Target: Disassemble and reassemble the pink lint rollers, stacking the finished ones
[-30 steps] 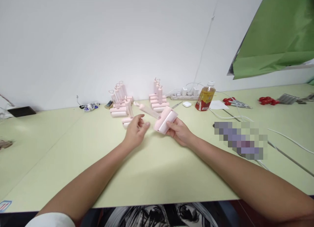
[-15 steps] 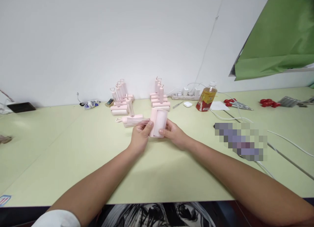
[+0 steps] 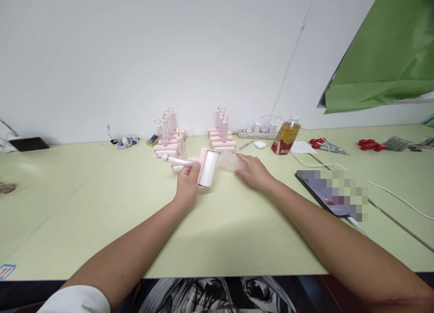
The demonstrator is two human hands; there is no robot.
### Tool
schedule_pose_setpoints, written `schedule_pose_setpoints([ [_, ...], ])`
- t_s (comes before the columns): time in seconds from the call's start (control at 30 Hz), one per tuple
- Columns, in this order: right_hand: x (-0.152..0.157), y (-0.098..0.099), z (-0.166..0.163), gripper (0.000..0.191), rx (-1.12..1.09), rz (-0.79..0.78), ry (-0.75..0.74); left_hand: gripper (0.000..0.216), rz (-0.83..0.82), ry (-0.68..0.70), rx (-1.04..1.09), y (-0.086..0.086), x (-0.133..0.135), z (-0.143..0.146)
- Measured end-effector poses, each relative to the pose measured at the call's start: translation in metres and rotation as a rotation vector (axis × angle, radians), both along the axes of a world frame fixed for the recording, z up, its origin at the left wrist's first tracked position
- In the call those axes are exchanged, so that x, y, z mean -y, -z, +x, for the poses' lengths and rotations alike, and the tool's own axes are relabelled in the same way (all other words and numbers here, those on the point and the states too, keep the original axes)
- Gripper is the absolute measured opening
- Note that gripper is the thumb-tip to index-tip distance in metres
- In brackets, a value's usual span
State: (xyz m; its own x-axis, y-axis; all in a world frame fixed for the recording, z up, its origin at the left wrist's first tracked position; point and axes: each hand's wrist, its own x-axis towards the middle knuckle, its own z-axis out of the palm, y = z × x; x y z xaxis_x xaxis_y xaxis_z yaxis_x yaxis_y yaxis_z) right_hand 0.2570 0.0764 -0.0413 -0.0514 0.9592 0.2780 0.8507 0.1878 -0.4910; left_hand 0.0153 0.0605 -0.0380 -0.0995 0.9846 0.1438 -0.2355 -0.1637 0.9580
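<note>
My left hand (image 3: 187,185) is closed round the clear pink handle of a lint roller (image 3: 209,168), whose white roll is bared and tilted toward me. In my right hand (image 3: 254,170) is a translucent cover (image 3: 229,160), pinched at its right end and apart from the roller. Behind my left hand, another pink lint roller (image 3: 176,169) lies partly hidden on the table. Farther back, several pink lint rollers (image 3: 167,148) stand in a row at left, handles up. A second row of lint rollers (image 3: 224,147) stands to the right of it.
On the pale green table (image 3: 101,204), a power strip (image 3: 261,134), a white square box (image 3: 260,144) and a drink bottle (image 3: 285,136) stand along the wall. A phone (image 3: 325,193) with a cable lies right, near my right forearm. Red-handled tools (image 3: 327,144) lie beyond.
The cover has come off the lint roller and moved right with my right hand, baring the white roll. My left hand has shifted slightly left with the roller.
</note>
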Motion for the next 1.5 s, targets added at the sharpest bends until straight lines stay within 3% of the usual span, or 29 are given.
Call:
schedule_pose_setpoints([
  [0.2, -0.003, 0.012, -0.002, 0.053, 0.006, 0.013, -0.139, 0.041, 0.026, 0.133, -0.131, 0.009, 0.005, 0.004],
  [0.33, -0.004, 0.016, -0.002, 0.055, -0.031, 0.01, -0.155, 0.04, 0.006, 0.163, -0.143, 0.012, 0.004, 0.004],
  [1.0, 0.002, 0.011, -0.008, 0.061, -0.049, -0.106, -0.152, 0.037, -0.013, 0.121, -0.173, 0.014, 0.004, 0.007],
  [1.5, 0.002, 0.01, -0.01, 0.061, -0.054, -0.108, -0.144, 0.036, -0.013, 0.117, -0.213, 0.013, 0.004, 0.006],
])
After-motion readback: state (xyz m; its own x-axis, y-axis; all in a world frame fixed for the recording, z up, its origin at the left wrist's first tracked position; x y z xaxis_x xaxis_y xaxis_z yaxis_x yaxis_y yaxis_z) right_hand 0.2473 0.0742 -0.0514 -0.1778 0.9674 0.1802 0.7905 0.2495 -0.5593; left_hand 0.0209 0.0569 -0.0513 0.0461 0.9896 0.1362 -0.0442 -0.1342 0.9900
